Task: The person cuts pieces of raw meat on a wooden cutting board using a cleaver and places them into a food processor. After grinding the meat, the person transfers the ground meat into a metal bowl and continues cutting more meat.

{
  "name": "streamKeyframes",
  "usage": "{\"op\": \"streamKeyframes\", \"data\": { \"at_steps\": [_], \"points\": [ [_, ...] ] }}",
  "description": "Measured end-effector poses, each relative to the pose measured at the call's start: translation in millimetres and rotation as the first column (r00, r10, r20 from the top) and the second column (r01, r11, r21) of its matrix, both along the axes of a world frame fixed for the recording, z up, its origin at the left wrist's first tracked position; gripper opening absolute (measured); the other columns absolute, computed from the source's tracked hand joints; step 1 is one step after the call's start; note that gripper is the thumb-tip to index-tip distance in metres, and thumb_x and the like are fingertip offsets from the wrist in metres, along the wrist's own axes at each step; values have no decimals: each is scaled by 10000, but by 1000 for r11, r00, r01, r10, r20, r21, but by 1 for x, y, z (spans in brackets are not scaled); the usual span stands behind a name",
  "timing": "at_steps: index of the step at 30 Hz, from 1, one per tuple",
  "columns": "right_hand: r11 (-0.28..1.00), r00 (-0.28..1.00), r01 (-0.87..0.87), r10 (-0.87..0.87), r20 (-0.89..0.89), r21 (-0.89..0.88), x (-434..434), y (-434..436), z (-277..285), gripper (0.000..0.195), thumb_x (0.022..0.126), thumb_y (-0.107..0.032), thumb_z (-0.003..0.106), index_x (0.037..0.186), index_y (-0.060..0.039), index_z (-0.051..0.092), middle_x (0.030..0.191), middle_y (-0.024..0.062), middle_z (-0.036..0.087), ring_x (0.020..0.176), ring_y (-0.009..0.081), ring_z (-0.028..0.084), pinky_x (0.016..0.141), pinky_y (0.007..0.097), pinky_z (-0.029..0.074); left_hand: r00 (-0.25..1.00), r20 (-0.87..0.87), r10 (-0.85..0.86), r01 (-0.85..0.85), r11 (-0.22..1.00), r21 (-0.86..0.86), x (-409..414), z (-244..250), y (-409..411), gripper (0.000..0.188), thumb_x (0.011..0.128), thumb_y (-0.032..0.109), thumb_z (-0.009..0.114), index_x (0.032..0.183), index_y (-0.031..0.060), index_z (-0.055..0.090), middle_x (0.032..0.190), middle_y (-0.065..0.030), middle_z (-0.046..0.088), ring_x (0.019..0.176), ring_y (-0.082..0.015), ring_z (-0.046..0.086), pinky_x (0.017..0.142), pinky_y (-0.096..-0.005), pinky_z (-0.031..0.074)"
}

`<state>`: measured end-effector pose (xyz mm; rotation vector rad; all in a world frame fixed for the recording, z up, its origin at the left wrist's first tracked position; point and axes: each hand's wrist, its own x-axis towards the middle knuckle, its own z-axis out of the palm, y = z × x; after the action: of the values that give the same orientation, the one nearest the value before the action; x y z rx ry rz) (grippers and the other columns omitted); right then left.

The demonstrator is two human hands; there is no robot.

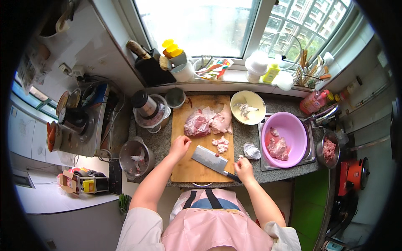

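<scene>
A wooden cutting board (185,171) lies before me, with a large piece of raw meat (197,124) and a paler piece with skin (222,120) at its far part. Small pale meat pieces (220,144) form a pile nearer me. Below them rests a cleaver (209,158), its black handle over the board's near right corner and a small bit of meat on its blade. My left hand (181,146) is over the board's left edge, fingers curled; whether it holds anything is unclear. Beside the right edge, my right hand (244,169) is just above the handle, its fingertips near a small pale scrap (241,157).
Right of the board are a cream bowl (248,107), a crumpled white cloth (252,151), a purple basin (284,139) of meat in the sink and a metal bowl of minced meat (329,150). Left stand a food chopper (150,109) and a metal pot (137,158).
</scene>
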<state>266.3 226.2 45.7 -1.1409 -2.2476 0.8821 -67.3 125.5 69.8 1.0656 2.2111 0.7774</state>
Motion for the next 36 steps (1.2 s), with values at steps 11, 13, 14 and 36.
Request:
{"op": "streamKeyframes", "data": {
  "at_steps": [11, 13, 14, 36],
  "points": [
    [863, 744, -499, 473, 472, -79, -3, -20, -17, 591, 792, -163, 669, 1341, -100, 461, 1057, 191, 546, 940, 372, 573, 838, 487, 507, 955, -296, 1, -46, 988, -145, -24, -31, 115, 535, 763, 150, 715, 1272, 119, 555, 1327, -170, 509, 1182, -355, 524, 996, -424, 453],
    [834, 706, -549, 496, 506, -51, -5, -17, -24, 577, 815, -170, 640, 1354, -95, 450, 1041, 199, 547, 913, 374, 581, 824, 500, 511, 967, -246, 64, -97, 988, -122, -34, -44, 106, 488, 748, 132, 708, 1216, 101, 573, 1276, -179, 550, 1142, -358, 553, 962, -427, 471],
    [832, 674, -531, 530, 514, -162, -6, -12, -23, 563, 835, -164, 591, 1368, -77, 431, 1093, 212, 555, 955, 393, 602, 830, 506, 513, 972, -205, 117, -134, 988, -70, -39, -52, 99, 458, 742, 121, 701, 1183, 92, 581, 1232, -183, 579, 1112, -360, 572, 942, -428, 480],
    [804, 920, -324, 390, 31, -499, -64, -39, 43, 314, 988, -221, 532, 1270, -83, 543, 1010, 210, 659, 961, 330, 661, 810, 380, 502, 773, 127, 622, -632, 773, 58, 70, -74, -31, 558, 733, 192, 749, 1207, 70, 482, 1218, -196, 469, 1173, -380, 462, 1039, -436, 376]
  ]
}}
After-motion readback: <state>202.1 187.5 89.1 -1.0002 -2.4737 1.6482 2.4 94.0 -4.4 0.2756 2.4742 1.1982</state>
